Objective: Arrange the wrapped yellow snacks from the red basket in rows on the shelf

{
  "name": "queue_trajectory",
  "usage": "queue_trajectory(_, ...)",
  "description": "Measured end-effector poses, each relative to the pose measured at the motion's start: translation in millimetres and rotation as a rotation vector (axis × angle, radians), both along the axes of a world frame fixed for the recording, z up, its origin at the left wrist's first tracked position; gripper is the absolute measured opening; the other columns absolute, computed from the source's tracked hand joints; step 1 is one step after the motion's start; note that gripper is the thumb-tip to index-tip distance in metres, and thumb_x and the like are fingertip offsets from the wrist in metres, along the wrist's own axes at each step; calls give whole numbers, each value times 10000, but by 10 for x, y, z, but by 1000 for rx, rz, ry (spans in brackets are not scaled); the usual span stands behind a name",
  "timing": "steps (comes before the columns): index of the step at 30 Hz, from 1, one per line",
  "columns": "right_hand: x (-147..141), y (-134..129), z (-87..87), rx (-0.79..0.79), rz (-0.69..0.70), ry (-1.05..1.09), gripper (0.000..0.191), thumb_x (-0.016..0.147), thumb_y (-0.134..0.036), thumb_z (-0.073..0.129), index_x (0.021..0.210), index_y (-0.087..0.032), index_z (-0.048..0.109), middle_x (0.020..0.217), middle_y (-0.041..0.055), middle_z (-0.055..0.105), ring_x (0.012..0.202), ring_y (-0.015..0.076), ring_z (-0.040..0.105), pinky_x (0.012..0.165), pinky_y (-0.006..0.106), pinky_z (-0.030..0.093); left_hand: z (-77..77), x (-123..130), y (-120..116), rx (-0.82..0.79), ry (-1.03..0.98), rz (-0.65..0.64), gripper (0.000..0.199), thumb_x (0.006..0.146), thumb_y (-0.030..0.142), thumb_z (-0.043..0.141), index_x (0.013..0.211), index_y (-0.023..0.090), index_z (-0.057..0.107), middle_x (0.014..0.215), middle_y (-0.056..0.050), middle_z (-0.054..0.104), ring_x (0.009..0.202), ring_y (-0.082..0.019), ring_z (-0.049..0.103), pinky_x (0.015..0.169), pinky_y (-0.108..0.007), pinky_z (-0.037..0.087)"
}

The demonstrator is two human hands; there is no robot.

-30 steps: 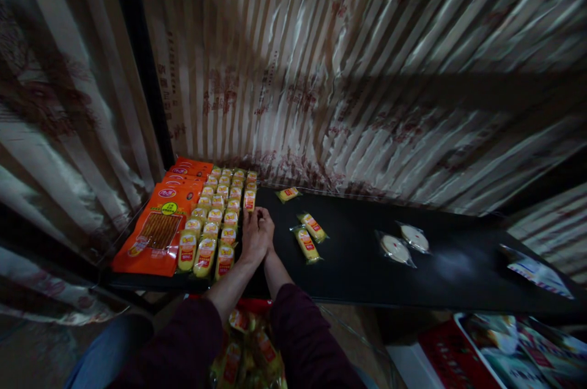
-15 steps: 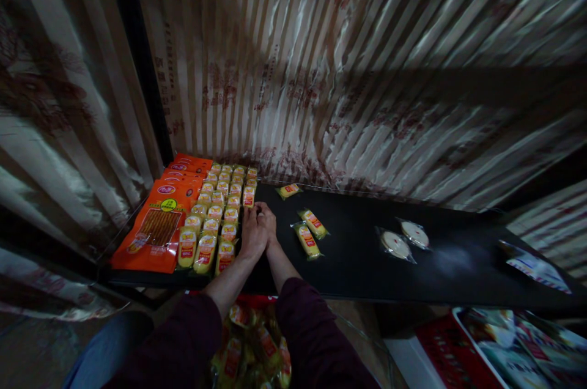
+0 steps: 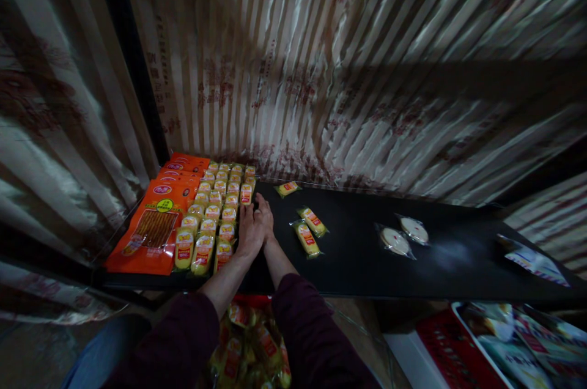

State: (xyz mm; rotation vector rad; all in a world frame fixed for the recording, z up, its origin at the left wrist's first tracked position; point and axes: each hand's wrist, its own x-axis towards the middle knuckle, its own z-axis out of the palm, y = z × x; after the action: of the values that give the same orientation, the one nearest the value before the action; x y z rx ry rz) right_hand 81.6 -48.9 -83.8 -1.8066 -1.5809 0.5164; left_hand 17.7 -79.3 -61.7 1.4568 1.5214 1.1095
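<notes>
My left hand (image 3: 251, 235) lies just in front of the rightmost row of wrapped yellow snack cakes (image 3: 246, 194), with its fingers stretched forward. Against it on the right rests my right hand (image 3: 265, 219), its fingers extended and the index finger slightly apart. No cake shows between the hands, though the space under the palms is hidden. To the left, several more wrapped cakes (image 3: 202, 252) stand in close rows on the black shelf (image 3: 348, 266).
Orange snack bags (image 3: 158, 227) overlap at the left end. Loose cakes (image 3: 306, 239) and two round white packaged pieces (image 3: 395, 241) lie to the right. Below are a container of cakes (image 3: 252, 340) and a red box (image 3: 443, 340) of packets. Striped fabric (image 3: 293, 71) hangs behind.
My hands have drawn slightly back from the last cake in the right-hand row, and the right fingers have straightened and spread. The view has shifted a little.
</notes>
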Motion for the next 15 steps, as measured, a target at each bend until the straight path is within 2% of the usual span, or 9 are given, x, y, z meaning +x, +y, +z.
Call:
queue_trajectory(3, 15, 14, 61, -20, 20, -29, 556, 766, -86, 399, 1318, -136, 437, 1314, 112, 508, 1215, 203, 444, 1050, 331, 290, -10, -21, 11, -32, -15, 26, 371, 847, 228, 384, 1169, 126, 539, 1340, -154, 482, 1331, -269, 319, 1111, -411, 226)
queue_trajectory(5, 31, 28, 75, -15, 62, -31, 559, 775, -91, 390, 1334, -106, 415, 1326, 129, 500, 1226, 204, 426, 1065, 342, 257, -4, -31, 12, -43, -25, 36, 357, 839, 228, 391, 1149, 147, 548, 1325, -143, 497, 1328, -260, 327, 1111, -426, 232)
queue_trajectory(11, 89, 109, 5, 67, 123, 46, 620, 729, -78, 432, 1339, -188, 427, 1245, 64, 571, 1111, 186, 467, 996, 314, 323, 159, -21, -32, -83, -30, 28, 370, 833, 214, 361, 1141, 121, 544, 1290, -156, 504, 1313, -232, 349, 1121, -404, 220)
queue_trajectory(15, 120, 150, -14, 97, 158, 72, 602, 733, -92, 458, 1320, -225, 454, 1249, 46, 570, 1148, 192, 444, 1015, 313, 314, 285, -6, -66, -123, -9, 16, 403, 834, 191, 337, 1173, 71, 519, 1319, -183, 461, 1299, -223, 366, 1118, -368, 230)
